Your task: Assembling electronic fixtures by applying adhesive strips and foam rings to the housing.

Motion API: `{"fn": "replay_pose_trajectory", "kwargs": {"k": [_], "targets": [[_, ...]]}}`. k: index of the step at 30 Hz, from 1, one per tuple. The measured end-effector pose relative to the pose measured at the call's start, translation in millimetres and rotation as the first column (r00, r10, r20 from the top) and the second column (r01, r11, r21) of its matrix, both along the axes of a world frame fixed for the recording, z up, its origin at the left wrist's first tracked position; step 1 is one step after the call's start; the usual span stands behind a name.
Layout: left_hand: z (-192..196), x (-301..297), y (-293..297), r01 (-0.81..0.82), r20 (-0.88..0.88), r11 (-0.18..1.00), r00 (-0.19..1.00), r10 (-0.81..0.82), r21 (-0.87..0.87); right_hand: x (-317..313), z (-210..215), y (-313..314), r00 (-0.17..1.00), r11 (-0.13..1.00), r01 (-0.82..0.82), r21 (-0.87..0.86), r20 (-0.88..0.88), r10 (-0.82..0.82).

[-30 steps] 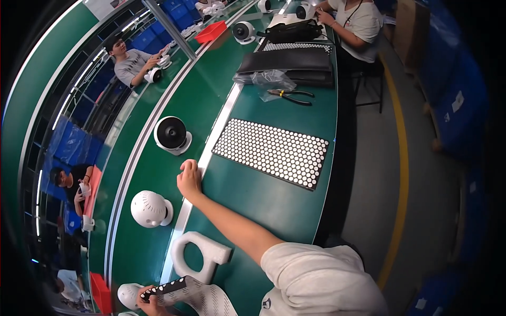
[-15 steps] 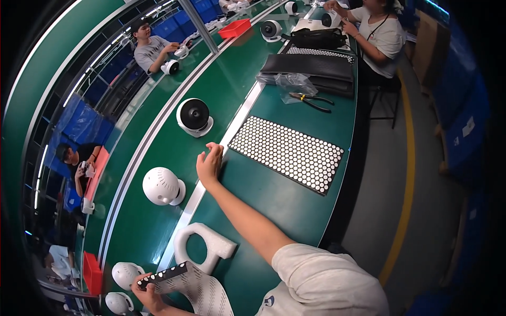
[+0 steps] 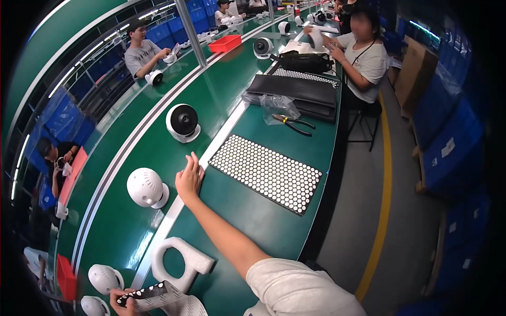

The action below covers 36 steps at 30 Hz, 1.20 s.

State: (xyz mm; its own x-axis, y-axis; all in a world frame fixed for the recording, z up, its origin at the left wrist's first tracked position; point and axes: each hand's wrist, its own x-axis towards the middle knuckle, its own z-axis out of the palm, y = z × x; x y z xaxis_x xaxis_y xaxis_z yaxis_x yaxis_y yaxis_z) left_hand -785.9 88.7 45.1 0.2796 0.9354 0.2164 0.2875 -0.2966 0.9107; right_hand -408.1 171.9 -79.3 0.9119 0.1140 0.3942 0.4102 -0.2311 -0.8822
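My right hand [image 3: 188, 179] lies flat on the white rail [image 3: 174, 210] between the conveyor belt and the green bench, fingers stretched out and holding nothing. It sits between a white domed fan shell [image 3: 147, 188] on its left and a black mat of white dots [image 3: 266, 171] on its right. My left hand [image 3: 122, 303], at the bottom edge, grips a black strip with white dots [image 3: 145, 291] on a pale sheet. A white foam piece with a round hole [image 3: 179, 260] lies just above it.
A white fan with a black face [image 3: 182, 122] stands on the belt further along. Pliers [image 3: 294, 124], a plastic bag [image 3: 274, 105] and black trays [image 3: 300, 89] lie ahead. A seated person [image 3: 363, 58] works at the right, others across the belt. Two more white shells [image 3: 104, 278] sit bottom left.
The view has swayed with my head. My right hand stays flat on the white rail by the mat, and my left hand keeps its hold on the dotted strip.
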Motion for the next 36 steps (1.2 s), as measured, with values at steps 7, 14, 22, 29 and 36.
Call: {"fn": "replay_pose_trajectory", "kwargs": {"k": [7,14,22,29,36], "targets": [[-2,-2,1,0.076,0.026,0.996,0.997,-0.078,0.049,-1,8,-3,0.988,0.932,-0.150,-0.330,-0.012,0.155],[5,11,-7,0.100,0.127,0.993,0.988,-0.091,-0.067,2,3,-1,0.997,0.964,-0.069,-0.257,0.004,0.072],[11,25,-15,0.121,0.098,0.990,0.989,-0.114,-0.070,40,16,-18,0.965,0.974,0.138,0.181,0.198,-0.174],[3,3,-8,0.107,0.039,0.993,0.993,-0.109,0.046,29,20,-4,0.962,0.968,0.031,0.248,0.257,-0.096],[-10,17,3,0.425,0.136,0.888,0.904,-0.406,-0.175,50,9,-12,0.956,0.865,0.063,0.498,0.218,-0.195]]}}
